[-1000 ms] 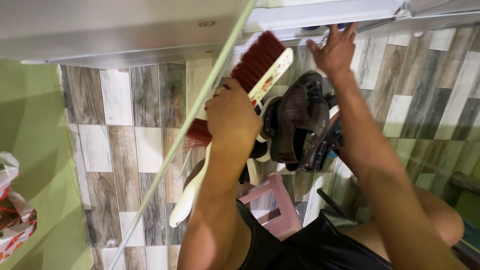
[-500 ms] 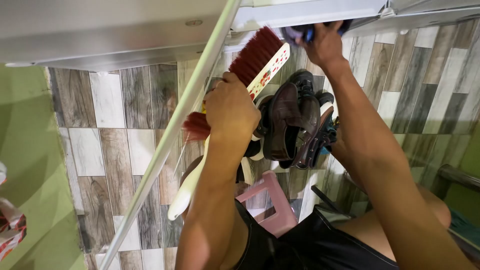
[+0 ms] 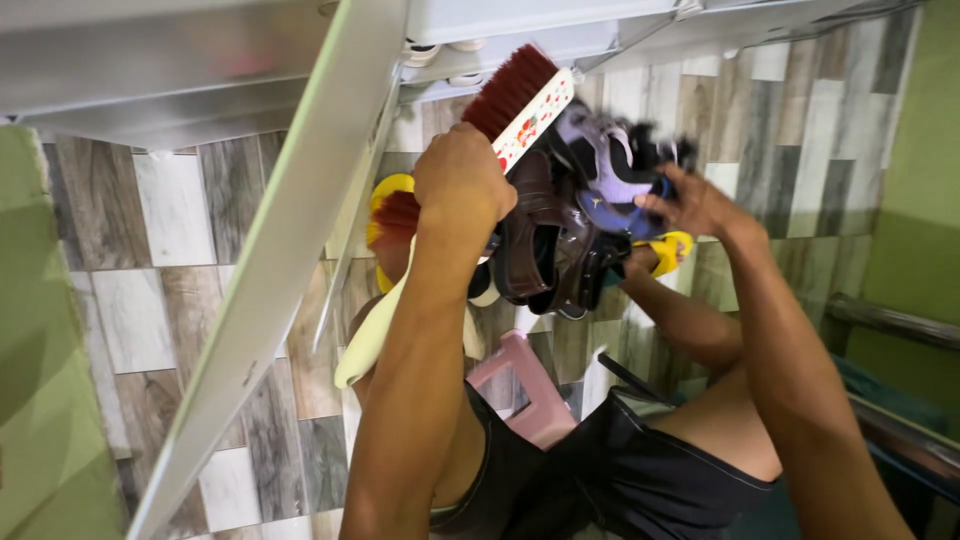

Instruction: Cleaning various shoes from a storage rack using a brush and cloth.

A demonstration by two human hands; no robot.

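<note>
In the head view, the left hand [image 3: 462, 190] is closed in a fist around the neck of a hand brush [image 3: 505, 105] with dark red bristles and a cream back, the bristle head pointing to one o'clock toward the underside of a grey metal rack [image 3: 300, 200]. The right hand [image 3: 690, 205] has its fingers curled around a purple and blue sandal [image 3: 600, 170], blurred, at three o'clock from the brush. Just below, at six o'clock from the sandal, hangs a cluster of dark brown sandals [image 3: 545, 250]; I count at least two, though overlap keeps the count uncertain. A yellow item [image 3: 672, 250] shows at four o'clock and another yellow shape [image 3: 388, 195] at nine o'clock behind the fist. One pink stool [image 3: 520, 385] stands on the tiled floor [image 3: 170, 230]. By my judgement the footwear handling is midway: one sandal is in hand, the brown ones are bunched together, and the brush is not touching any shoe yet.
</note>
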